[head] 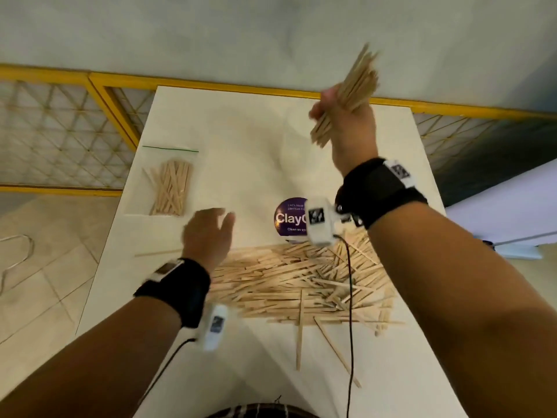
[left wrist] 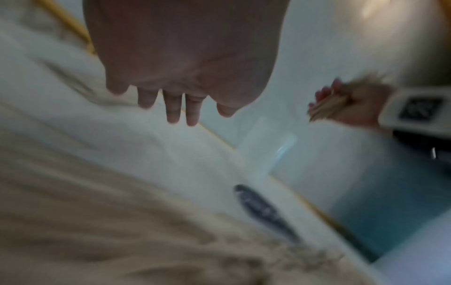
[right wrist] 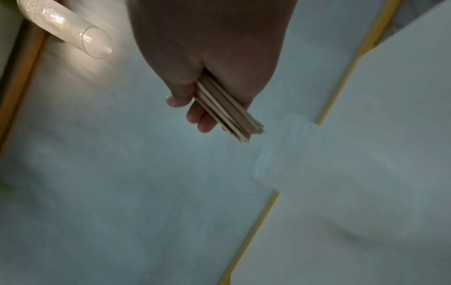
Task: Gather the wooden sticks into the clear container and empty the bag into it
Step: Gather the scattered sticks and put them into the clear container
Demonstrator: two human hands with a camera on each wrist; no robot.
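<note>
My right hand [head: 328,113] is raised over the far part of the table and grips a bundle of wooden sticks [head: 358,82]; in the right wrist view the hand [right wrist: 195,110] has fingers and thumb wrapped round the bundle [right wrist: 227,113]. Below it stands the clear container [head: 297,140], faint against the white top, also the clear container [right wrist: 285,150]. A big pile of loose sticks [head: 301,282] covers the near table. My left hand [head: 208,233] hovers with straight fingers and holds nothing at the pile's left end. A clear zip bag of sticks [head: 170,188] lies far left.
A purple round lid [head: 291,217] lies between the pile and the container. The white table [head: 241,116] ends at a yellow railing [head: 211,82] at the back and a tiled floor [head: 45,282] on the left. A wrist camera cable [head: 351,297] hangs over the pile.
</note>
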